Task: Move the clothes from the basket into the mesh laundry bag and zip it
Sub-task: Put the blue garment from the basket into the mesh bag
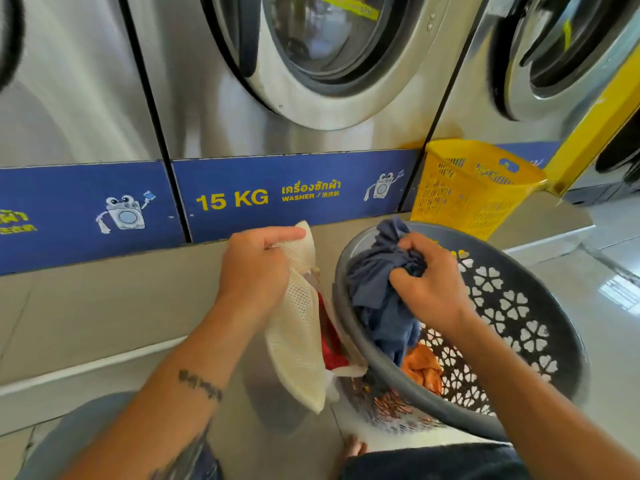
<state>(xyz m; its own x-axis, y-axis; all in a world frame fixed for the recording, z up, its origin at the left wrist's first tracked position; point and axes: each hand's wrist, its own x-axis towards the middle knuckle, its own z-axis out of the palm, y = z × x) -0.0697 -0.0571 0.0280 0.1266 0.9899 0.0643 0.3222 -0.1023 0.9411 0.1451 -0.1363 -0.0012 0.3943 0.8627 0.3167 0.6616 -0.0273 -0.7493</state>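
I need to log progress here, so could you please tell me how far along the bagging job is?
Partly done: red fabric already sits inside the mesh laundry bag, which the left hand holds open. In hand: the right hand grips a blue garment lifted over the rim of the grey basket. Left: an orange garment lies in the basket, and the bag is unzipped.

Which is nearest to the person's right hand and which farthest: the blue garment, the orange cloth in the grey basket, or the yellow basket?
From the right hand:
1. Blue garment: gripped in that hand, over the grey basket's near rim.
2. Orange cloth: below the hand, at the basket's bottom.
3. Yellow basket: behind, against the washers.
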